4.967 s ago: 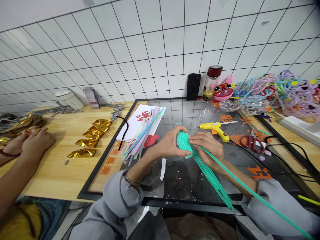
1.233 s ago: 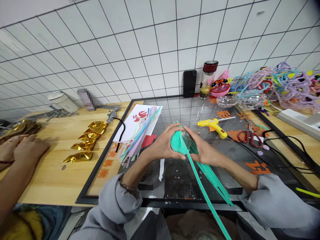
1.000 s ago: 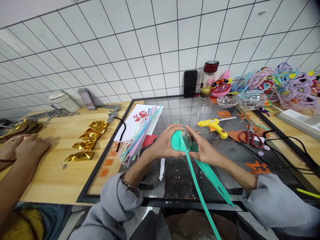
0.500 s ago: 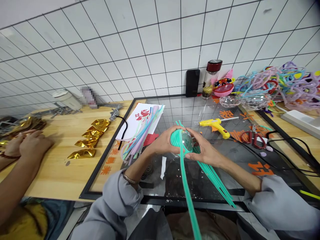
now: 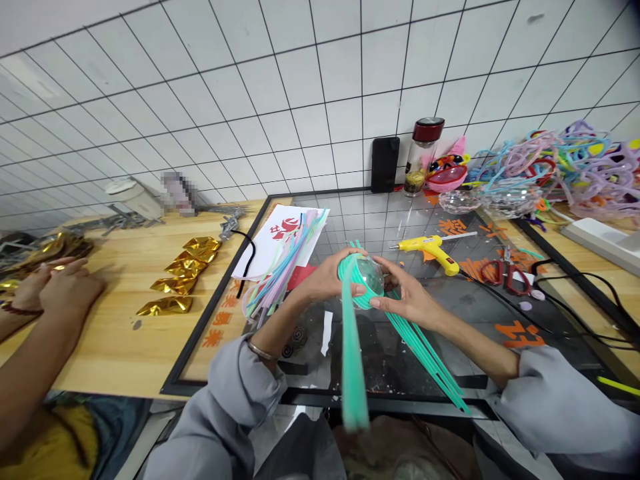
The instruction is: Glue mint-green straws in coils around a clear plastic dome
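Between my two hands sits a clear plastic ball (image 5: 371, 275), partly covered on its left side by wound green pipe cleaners. My left hand (image 5: 334, 275) grips the covered side, thumb at the front. My right hand (image 5: 407, 290) holds the bare right side with curved fingers. A loose length of green pipe cleaner (image 5: 353, 360) hangs from the ball toward me, its lower end smeared by motion. Under my right hand lies a bundle of straight green pipe cleaners (image 5: 427, 363) on the dark glass board.
A yellow glue gun (image 5: 433, 252) and red-handled scissors (image 5: 506, 273) lie to the right, with black cables (image 5: 560, 327). Pastel pipe cleaners (image 5: 280, 273) rest on white paper (image 5: 270, 230). A bottle (image 5: 420, 160) stands by the wall. At left are gold ribbon pieces (image 5: 180, 280) and another person's hands (image 5: 67, 287).
The hanging green strip has swung left, and its lower end now shows within view. The ball has turned and shifted slightly in my hands, with both still holding it.
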`<state>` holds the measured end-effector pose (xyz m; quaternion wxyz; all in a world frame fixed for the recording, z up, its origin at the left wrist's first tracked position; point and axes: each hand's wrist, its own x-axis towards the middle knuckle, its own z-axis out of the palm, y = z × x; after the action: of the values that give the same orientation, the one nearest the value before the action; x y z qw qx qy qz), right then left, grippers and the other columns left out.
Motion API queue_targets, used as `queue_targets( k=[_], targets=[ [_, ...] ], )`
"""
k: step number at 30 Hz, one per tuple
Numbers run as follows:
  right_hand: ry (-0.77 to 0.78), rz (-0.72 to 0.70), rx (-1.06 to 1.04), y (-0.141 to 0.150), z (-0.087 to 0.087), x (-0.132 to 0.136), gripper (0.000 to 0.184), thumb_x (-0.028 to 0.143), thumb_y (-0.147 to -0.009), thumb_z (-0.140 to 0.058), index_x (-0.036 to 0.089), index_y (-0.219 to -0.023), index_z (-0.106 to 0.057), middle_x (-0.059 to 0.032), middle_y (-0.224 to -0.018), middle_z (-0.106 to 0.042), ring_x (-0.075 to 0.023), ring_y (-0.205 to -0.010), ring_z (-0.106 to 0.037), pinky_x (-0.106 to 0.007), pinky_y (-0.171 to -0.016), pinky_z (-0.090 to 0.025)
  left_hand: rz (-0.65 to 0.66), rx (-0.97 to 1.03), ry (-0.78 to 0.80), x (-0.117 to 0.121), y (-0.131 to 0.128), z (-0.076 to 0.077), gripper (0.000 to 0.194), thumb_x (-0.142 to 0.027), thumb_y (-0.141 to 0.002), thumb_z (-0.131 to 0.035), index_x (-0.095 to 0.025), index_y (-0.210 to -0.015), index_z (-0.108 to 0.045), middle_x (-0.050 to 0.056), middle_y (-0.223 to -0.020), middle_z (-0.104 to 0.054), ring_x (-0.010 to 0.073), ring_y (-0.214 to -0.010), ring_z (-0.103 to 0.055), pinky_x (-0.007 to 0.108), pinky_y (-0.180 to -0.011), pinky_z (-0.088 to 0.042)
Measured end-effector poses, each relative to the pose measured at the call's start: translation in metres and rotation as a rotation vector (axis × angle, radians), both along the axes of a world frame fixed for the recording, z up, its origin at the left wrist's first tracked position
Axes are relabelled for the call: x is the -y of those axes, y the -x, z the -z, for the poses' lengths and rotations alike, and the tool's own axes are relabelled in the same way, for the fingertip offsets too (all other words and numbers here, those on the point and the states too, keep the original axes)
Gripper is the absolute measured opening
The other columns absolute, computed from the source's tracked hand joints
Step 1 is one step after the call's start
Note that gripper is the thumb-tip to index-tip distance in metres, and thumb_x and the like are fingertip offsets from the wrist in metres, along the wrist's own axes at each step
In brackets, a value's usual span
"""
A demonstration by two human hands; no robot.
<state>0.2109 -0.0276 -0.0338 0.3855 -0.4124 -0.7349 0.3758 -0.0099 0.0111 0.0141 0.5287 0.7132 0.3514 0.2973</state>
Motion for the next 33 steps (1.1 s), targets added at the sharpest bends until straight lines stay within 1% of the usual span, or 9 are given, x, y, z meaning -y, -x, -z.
queue_targets(
  k=[4, 10, 12, 15, 17, 20, 25, 28, 33],
  targets=[
    [0.027, -0.021, -0.019, -0.001, -0.001, -0.001, 0.082, 0.047, -0.076, -0.076, 0.023, -0.147, -0.042, -0.0119, -0.115, -0.062, -0.0243, -0.095, -0.064, -0.044, -0.080, -0.057, 0.034, -0.030, 0.018, -0.002, 0.001, -0.002, 0.077, -0.045, -0.056, -0.083, -0.017, -0.124, -0.056, 0.009, -0.104, -0.067, 0.0262, -0.089, -0.066, 0.039, -0.075, -0.056],
    [-0.065, -0.010, 0.023, -0.001, -0.001, -0.001, 0.080, 0.047, -0.076, -0.076, 0.028, -0.146, -0.043, -0.0102, -0.113, -0.063, -0.0235, -0.092, -0.063, -0.044, -0.077, -0.058, 0.082, 0.031, 0.022, -0.005, 0.006, 0.004, 0.076, -0.043, -0.057, -0.084, -0.020, -0.124, -0.057, 0.009, -0.109, -0.068, 0.0240, -0.091, -0.066, 0.038, -0.078, -0.056],
    [-0.102, -0.010, 0.054, -0.001, -0.001, 0.000, 0.079, 0.046, -0.077, -0.075, 0.029, -0.146, -0.041, -0.0105, -0.117, -0.064, -0.0246, -0.094, -0.063, -0.045, -0.078, -0.058, 0.123, 0.019, 0.035, -0.005, 0.009, 0.008, 0.076, -0.042, -0.062, -0.081, -0.021, -0.129, -0.054, 0.010, -0.112, -0.067, 0.0255, -0.094, -0.066, 0.040, -0.079, -0.057],
    [-0.131, 0.000, 0.080, 0.000, -0.002, 0.001, 0.080, 0.047, -0.078, -0.074, 0.030, -0.147, -0.040, -0.0112, -0.122, -0.062, -0.0265, -0.100, -0.063, -0.047, -0.082, -0.057, 0.129, 0.019, 0.005, -0.006, 0.010, 0.009, 0.073, -0.042, -0.064, -0.081, -0.023, -0.128, -0.054, 0.012, -0.117, -0.065, 0.0266, -0.096, -0.066, 0.042, -0.082, -0.056],
    [-0.141, -0.004, 0.087, 0.000, -0.004, 0.002, 0.080, 0.048, -0.078, -0.074, 0.028, -0.148, -0.039, -0.0127, -0.127, -0.060, -0.0279, -0.108, -0.061, -0.049, -0.087, -0.055, 0.120, 0.010, -0.048, -0.006, 0.009, 0.007, 0.073, -0.042, -0.061, -0.082, -0.021, -0.125, -0.055, 0.012, -0.121, -0.063, 0.0287, -0.104, -0.064, 0.046, -0.090, -0.054],
    [-0.155, -0.039, 0.073, 0.002, -0.008, 0.002, 0.083, 0.050, -0.079, -0.073, 0.027, -0.149, -0.036, -0.0154, -0.140, -0.052, -0.0307, -0.125, -0.053, -0.052, -0.098, -0.050, 0.109, -0.045, -0.177, -0.005, 0.007, 0.003, 0.072, -0.043, -0.059, -0.083, -0.022, -0.122, -0.057, 0.012, -0.130, -0.057, 0.0325, -0.121, -0.056, 0.052, -0.108, -0.044],
    [-0.080, -0.086, -0.003, 0.001, -0.008, 0.001, 0.086, 0.054, -0.081, -0.070, 0.030, -0.152, -0.031, -0.0145, -0.153, -0.042, -0.0317, -0.137, -0.046, -0.055, -0.107, -0.044, 0.137, -0.120, -0.309, -0.004, 0.005, 0.003, 0.073, -0.041, -0.061, -0.084, -0.024, -0.127, -0.055, 0.014, -0.137, -0.048, 0.0338, -0.135, -0.046, 0.058, -0.118, -0.031],
    [-0.033, -0.104, -0.030, -0.001, -0.007, -0.001, 0.083, 0.057, -0.079, -0.071, 0.028, -0.149, -0.038, -0.0133, -0.151, -0.045, -0.0322, -0.139, -0.044, -0.055, -0.110, -0.041, 0.149, -0.133, -0.344, -0.003, 0.004, 0.005, 0.077, -0.040, -0.061, -0.085, -0.024, -0.129, -0.054, 0.014, -0.136, -0.046, 0.0343, -0.138, -0.042, 0.058, -0.119, -0.029],
    [0.044, -0.098, -0.045, -0.001, -0.013, -0.001, 0.084, 0.064, -0.074, -0.071, 0.023, -0.143, -0.046, -0.0146, -0.145, -0.051, -0.0346, -0.135, -0.048, -0.057, -0.110, -0.040, 0.140, -0.142, -0.334, 0.001, 0.002, 0.005, 0.079, -0.041, -0.061, -0.086, -0.023, -0.131, -0.053, 0.014, -0.136, -0.044, 0.0342, -0.139, -0.041, 0.056, -0.119, -0.029]
  ],
)
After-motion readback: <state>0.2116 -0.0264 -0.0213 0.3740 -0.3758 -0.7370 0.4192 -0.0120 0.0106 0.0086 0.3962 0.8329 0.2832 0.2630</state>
